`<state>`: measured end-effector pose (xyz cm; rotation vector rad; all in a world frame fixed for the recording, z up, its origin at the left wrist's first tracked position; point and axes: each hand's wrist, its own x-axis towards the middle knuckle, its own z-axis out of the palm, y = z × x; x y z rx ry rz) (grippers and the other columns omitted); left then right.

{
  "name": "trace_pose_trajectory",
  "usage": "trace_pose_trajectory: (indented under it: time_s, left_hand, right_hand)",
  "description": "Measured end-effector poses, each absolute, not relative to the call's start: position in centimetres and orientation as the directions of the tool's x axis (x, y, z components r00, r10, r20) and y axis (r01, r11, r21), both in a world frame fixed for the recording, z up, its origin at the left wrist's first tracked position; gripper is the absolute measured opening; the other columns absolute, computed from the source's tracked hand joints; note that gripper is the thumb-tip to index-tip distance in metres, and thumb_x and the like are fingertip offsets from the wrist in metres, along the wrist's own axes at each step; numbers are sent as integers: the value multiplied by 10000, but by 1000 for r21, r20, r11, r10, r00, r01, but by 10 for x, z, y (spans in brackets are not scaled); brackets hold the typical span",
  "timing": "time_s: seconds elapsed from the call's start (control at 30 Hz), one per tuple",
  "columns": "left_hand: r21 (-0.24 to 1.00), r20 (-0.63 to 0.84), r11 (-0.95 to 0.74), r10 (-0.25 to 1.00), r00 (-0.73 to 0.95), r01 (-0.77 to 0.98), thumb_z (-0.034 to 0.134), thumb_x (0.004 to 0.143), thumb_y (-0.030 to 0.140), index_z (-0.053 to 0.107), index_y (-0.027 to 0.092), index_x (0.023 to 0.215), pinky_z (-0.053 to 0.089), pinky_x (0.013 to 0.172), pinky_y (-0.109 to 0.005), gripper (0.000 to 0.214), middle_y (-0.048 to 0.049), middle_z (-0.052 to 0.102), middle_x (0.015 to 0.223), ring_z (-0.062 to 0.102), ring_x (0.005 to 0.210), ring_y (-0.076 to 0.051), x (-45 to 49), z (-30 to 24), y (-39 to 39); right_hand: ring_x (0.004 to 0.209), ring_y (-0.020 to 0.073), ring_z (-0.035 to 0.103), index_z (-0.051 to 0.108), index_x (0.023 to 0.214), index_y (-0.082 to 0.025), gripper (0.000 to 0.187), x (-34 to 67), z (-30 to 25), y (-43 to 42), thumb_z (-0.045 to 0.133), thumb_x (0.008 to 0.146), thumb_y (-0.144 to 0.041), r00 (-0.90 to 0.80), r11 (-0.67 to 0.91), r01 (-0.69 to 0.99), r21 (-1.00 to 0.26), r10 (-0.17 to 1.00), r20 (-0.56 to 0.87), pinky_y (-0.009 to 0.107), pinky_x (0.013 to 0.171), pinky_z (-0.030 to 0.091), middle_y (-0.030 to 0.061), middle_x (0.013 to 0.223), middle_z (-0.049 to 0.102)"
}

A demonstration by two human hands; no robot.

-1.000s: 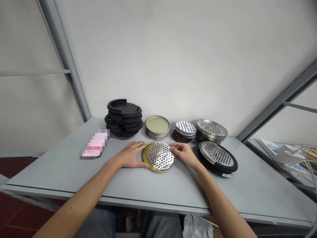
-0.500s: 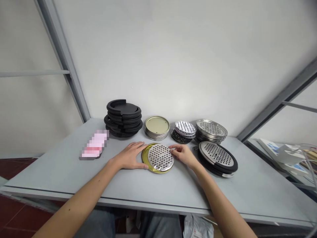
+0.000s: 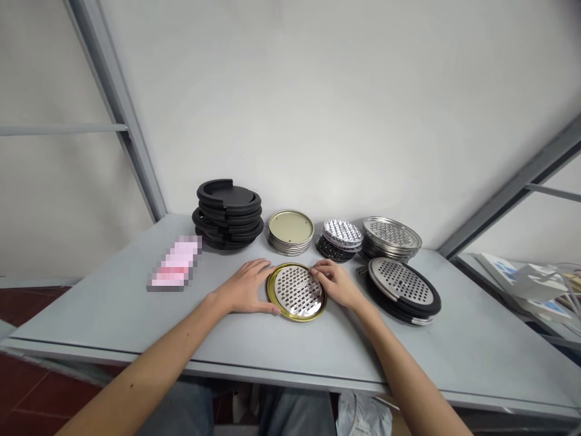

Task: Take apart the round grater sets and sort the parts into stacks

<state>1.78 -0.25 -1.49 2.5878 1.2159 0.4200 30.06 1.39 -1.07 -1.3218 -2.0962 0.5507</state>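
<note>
A shallow round gold-coloured tray (image 3: 273, 289) lies flat on the table. Inside it rests a perforated metal grater disc (image 3: 297, 290), slightly toward the right of the tray. My left hand (image 3: 245, 289) is on the table at the tray's left side, fingers stretched and thumb apart, with the thumb tip at the rim. At the upper right edge of the disc, my right hand (image 3: 334, 283) has its thumb and fingers bent together on the edge; the fingertips are partly hidden.
Behind the tray stand stacks of black round holders (image 3: 229, 212), pale round trays (image 3: 290, 227), grater discs (image 3: 342, 233) and rimmed metal graters (image 3: 392, 233). Black-edged graters (image 3: 403, 284) lie right. A pixelated pink-and-white patch (image 3: 175, 266) covers something at left.
The grater disc has shifted within the tray and now sits flatter and more inside its rim. Both hands stay at the tray. The whole view has shifted slightly.
</note>
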Motion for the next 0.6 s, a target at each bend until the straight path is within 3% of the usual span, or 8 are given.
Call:
trace_pose_trajectory:
  time_s: [0.13, 0.6]
  left_hand:
    - [358, 126, -604, 787, 604, 712, 588, 626, 834, 372, 215, 1439, 269, 1125, -484, 1044, -147, 350, 1504, 290, 1386, -369, 17, -15, -3]
    - [322, 69, -587, 797, 600, 743, 584, 619, 839, 348, 207, 1453, 256, 1132, -494, 1072, -163, 293, 1532, 208, 1424, -369, 18, -10, -4]
  right_hand:
    - [985, 243, 616, 759, 838, -177, 391, 301, -10, 12, 479, 914, -439, -354, 447, 668, -595, 894, 274, 363, 848, 488, 135, 1118, 635]
    - [1044, 275, 610, 761, 927, -207, 337, 302, -9, 9, 468, 928, -373, -391, 509, 707, -492, 860, 328, 439, 936, 454, 109, 1137, 673]
